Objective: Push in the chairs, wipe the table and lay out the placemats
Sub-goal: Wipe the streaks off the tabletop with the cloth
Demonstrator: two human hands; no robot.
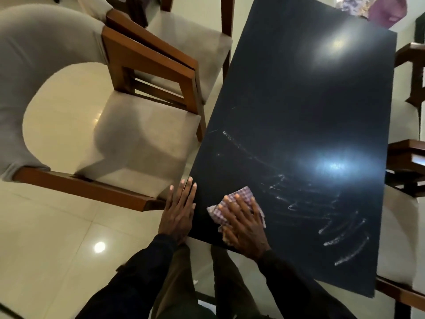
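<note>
A dark glossy table fills the right half of the view. My right hand lies flat with spread fingers on a purple-and-white checked cloth, pressing it onto the table near the front left corner. Wet streaks run across the surface to the right of the cloth. My left hand rests flat, fingers straight, against the table's left edge. A wooden chair with a grey cushion stands pulled out to the left of the table. A second such chair stands behind it.
More chairs sit along the table's right side, partly under it. A purple patterned thing lies beyond the table's far end. Glossy cream floor tiles spread to the left. My legs stand at the table's near corner.
</note>
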